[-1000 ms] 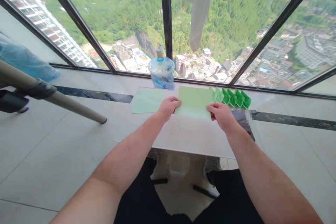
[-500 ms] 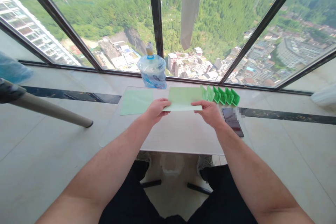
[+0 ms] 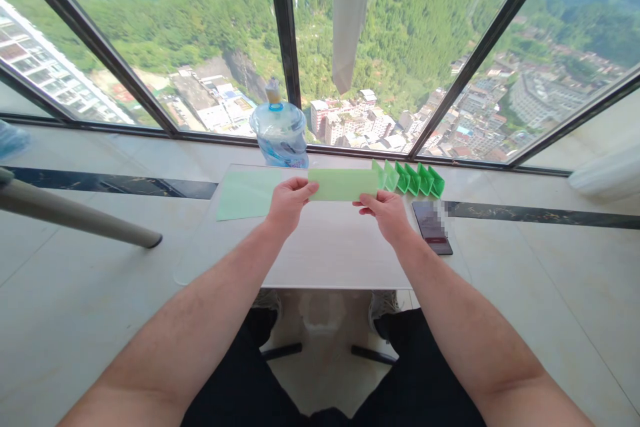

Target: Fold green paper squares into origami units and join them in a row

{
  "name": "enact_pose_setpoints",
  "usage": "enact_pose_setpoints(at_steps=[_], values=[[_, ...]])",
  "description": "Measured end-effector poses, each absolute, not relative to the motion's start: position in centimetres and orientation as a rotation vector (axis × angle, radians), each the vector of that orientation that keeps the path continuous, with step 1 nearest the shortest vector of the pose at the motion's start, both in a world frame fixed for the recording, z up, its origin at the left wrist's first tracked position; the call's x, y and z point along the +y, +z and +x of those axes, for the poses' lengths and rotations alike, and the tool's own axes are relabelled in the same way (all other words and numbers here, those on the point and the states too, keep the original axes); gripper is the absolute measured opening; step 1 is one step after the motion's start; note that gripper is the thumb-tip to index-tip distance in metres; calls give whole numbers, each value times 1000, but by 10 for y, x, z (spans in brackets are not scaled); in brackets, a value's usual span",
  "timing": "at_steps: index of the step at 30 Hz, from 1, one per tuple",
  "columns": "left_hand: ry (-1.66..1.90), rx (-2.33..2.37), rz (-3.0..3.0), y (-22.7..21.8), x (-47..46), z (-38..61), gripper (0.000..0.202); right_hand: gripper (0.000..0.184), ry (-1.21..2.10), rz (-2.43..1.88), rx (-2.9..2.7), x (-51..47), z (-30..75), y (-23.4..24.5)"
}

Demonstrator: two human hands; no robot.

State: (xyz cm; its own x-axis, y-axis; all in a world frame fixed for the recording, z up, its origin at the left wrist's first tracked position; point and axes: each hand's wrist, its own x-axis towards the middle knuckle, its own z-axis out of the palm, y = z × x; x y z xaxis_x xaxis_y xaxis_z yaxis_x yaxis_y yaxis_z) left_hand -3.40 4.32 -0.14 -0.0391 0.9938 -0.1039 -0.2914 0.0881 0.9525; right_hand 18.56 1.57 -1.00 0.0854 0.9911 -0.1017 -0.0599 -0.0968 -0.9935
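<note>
A light green sheet of paper (image 3: 343,185) is stretched between my two hands above the far part of a low white table (image 3: 330,253). My left hand (image 3: 290,201) pinches its left end, thumb on top. At the right end, my right hand (image 3: 383,208) pinches the lower corner. The paper shows as a narrow strip and looks folded over. Left of it, a paler green sheet (image 3: 247,192) lies flat on the table, partly behind my left hand. Several folded green paper pieces (image 3: 414,180) stand in a row beyond my right hand.
A dark phone or tablet (image 3: 433,227) lies right of my right hand. Behind the table, a large water bottle (image 3: 280,133) stands by the windows. A grey pole (image 3: 80,213) slants in from the left. Two shoes show under the table's near edge.
The green sheet has gone from a taller shape to a narrower strip, its lower edge rising between my hands. Everything in view has shifted slightly left.
</note>
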Motion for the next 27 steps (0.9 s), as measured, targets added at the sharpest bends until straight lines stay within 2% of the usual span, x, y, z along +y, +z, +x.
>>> enact_pose_setpoints(at_steps=[8,13,19,27], values=[[1422,1238,963,0,41,-30,28,26,1178,-1248,-939,16,181,-10],[1431,1281,946,-1,40,-29,52,28,1115,-1301,-962,16,179,-13],[1439,1289,936,0,38,-27,37,28,1105,-1291,-958,16,179,-15],[1447,1288,935,1,38,-26,34,29,1109,-1272,-949,16,178,-16]])
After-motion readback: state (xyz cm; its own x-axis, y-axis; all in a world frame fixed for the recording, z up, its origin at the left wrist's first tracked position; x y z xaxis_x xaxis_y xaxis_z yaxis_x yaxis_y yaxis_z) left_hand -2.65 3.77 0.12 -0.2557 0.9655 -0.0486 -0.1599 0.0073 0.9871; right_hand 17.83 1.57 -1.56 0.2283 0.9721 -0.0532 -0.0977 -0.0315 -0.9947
